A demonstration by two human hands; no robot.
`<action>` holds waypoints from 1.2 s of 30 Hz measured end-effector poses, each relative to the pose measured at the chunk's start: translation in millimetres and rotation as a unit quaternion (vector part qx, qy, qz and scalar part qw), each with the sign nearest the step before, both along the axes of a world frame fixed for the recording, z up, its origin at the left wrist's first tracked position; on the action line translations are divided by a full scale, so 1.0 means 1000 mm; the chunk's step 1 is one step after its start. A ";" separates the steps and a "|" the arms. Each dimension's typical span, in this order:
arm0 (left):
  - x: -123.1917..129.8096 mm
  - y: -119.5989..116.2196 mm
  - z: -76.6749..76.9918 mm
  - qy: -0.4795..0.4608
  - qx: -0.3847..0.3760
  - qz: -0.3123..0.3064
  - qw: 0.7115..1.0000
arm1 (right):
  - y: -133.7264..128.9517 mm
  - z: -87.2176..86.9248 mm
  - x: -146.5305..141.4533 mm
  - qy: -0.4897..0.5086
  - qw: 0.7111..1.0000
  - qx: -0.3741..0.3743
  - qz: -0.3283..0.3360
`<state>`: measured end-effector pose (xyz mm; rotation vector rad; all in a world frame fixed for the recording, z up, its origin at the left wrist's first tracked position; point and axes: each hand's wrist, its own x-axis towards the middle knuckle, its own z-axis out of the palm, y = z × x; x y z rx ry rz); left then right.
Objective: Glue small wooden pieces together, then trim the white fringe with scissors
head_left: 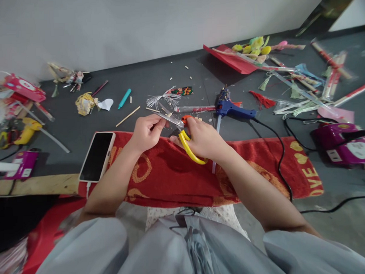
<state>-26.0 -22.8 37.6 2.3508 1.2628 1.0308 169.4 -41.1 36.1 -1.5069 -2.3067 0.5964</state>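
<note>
My right hand is wrapped round the handles of a pair of scissors, one loop yellow and the other orange. Their metal blades point left and stand slightly apart. At the blades, my left hand is closed in a pinch on a short thin wooden stick, mostly hidden by fingers and blades. Just beyond the hands lie a bundle of white strands and a patterned strip. A blue glue gun rests right of my right hand. Both hands are above the edge of a red towel.
A phone lies left on the towel. Around are a teal pen-like tube, a loose stick and a yellow glue gun. Red paper, tassels and a purple box occupy the right, with black cords nearby.
</note>
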 end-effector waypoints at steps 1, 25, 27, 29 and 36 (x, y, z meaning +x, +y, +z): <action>-0.001 0.001 -0.001 0.001 -0.001 0.001 1.000 | 0.000 0.001 0.000 -0.003 1.000 -0.003 -0.003; -0.002 0.005 0.002 -0.018 -0.046 0.041 0.998 | 0.002 0.007 -0.003 -0.042 0.995 -0.077 -0.050; -0.001 0.005 0.002 -0.064 -0.078 0.039 0.994 | 0.003 0.008 -0.002 -0.031 0.995 -0.074 -0.054; 0.001 0.005 0.000 -0.140 -0.125 0.025 0.982 | 0.005 0.008 0.000 -0.005 0.995 -0.073 -0.066; 0.009 0.007 -0.019 -0.280 -0.236 -0.027 0.930 | 0.010 -0.001 0.003 0.196 0.973 -0.106 -0.056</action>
